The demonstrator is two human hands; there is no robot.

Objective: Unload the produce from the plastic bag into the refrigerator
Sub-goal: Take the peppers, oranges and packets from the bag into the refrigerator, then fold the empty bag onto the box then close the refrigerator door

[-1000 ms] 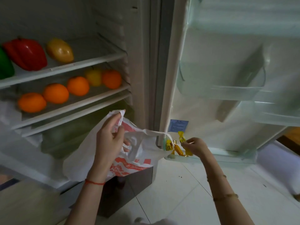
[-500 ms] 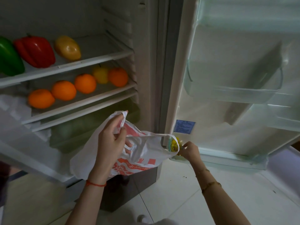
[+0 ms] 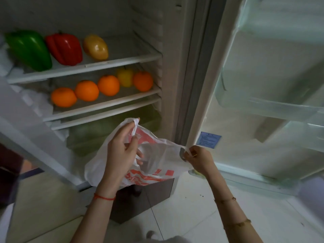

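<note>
A white plastic bag (image 3: 157, 158) with orange print hangs in front of the open refrigerator (image 3: 175, 85). My left hand (image 3: 122, 151) pinches its left handle and my right hand (image 3: 199, 158) pinches its right handle, stretching the mouth apart. A green pepper (image 3: 29, 50), a red pepper (image 3: 65, 49) and a yellow fruit (image 3: 95, 47) lie on the upper shelf. Several oranges (image 3: 86, 90) and a yellow pepper (image 3: 125, 77) sit on the shelf below. Something green shows through the crisper drawer (image 3: 98, 132).
The fridge door (image 3: 263, 85) stands open on the right with clear door bins (image 3: 263, 106). A dark box (image 3: 145, 199) sits on the white tiled floor (image 3: 192, 216) under the bag. A wooden surface (image 3: 43, 199) lies at lower left.
My right hand left the small yellow packets in the bottom door bin and moved left to take the bag's right handle. The view has shifted right and closer.
</note>
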